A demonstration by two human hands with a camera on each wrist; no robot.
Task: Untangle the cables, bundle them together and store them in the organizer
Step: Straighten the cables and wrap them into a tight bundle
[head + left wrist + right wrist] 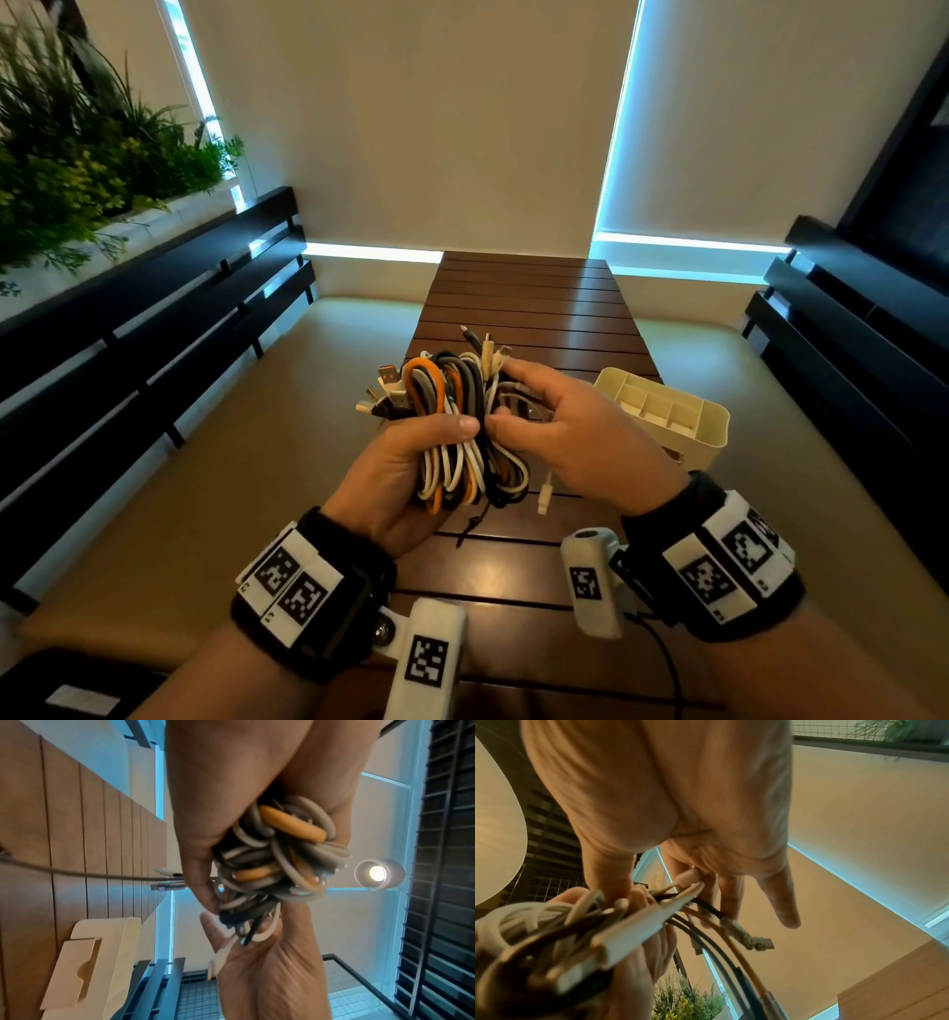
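A looped bundle of white, grey, black and orange cables point(457, 426) hangs in the air above the brown slatted table point(534, 303). My left hand point(411, 473) grips the bundle around its middle, thumb across the front. My right hand point(560, 426) holds the bundle's right side, thumb near the left thumb and fingers curled behind the upper strands. Plugs stick out at the upper left and top, and a white plug point(545, 496) dangles below. The cream organizer point(662, 411) with its compartments stands on the table just right of my right hand. In the left wrist view the cables point(277, 862) fill my left palm.
A thin black tie point(471, 529) lies on the table under the bundle. Dark slatted benches point(154, 329) run along both sides, with beige seat cushions beside the table. Green plants point(77, 154) stand at the far left.
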